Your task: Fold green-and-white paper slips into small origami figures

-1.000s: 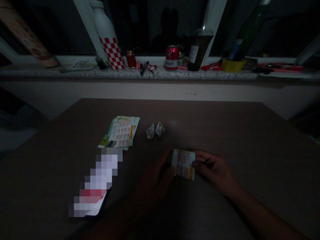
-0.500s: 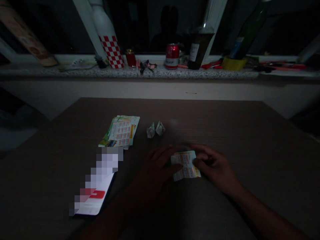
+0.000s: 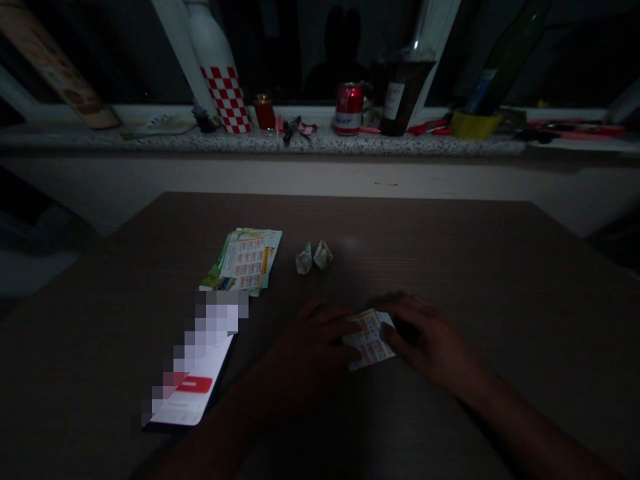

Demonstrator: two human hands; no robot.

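Observation:
A small printed paper (image 3: pixel 371 341), folded into a squarish piece with rows of reddish print, lies tilted between my two hands. My left hand (image 3: pixel 315 343) has its fingertips and thumb on the left side of the paper. From the other side, my right hand (image 3: pixel 425 333) grips the paper's right edge, thumb in front and fingers curled behind the top corner. Two folded paper pieces (image 3: pixel 314 257) stand just beyond my hands. Further left is a loose stack of printed leaflets (image 3: pixel 245 261) with similar print.
A lit phone (image 3: pixel 195 383), partly pixelated, lies left of my left forearm on the brown table (image 3: pixel 425 233). Behind, the stone windowsill (image 3: pixel 310 141) carries a checkered bottle (image 3: pixel 227 100), a red can (image 3: pixel 349 110), a dark cup (image 3: pixel 393 100) and a yellow holder (image 3: pixel 475 125).
The paper has turned slightly, its right side now higher, and a yellow-edged part no longer shows. My right fingers have moved lower and closer round its corner. My left fingers reach further over it.

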